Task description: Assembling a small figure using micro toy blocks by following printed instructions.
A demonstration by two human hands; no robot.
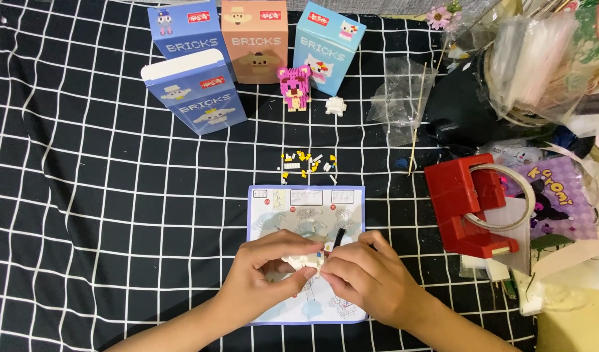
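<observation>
Both hands are pinching the white brick model over the instruction sheet: left hand gripping, right hand pressing. Too hard a squeeze could be popping bricks loose.

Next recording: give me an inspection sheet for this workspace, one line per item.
Surface: black cloth with a white grid.
Job's things: white brick model over the instruction sheet; loose bricks above the sheet.
Clutter: four boxes, pink brick figure, small white figure, red tape dispenser, plastic bags.
Grippers: left hand and right hand both grip the model.
Cables: nothing seen.
Surroundings: piled packaging on the right.
</observation>
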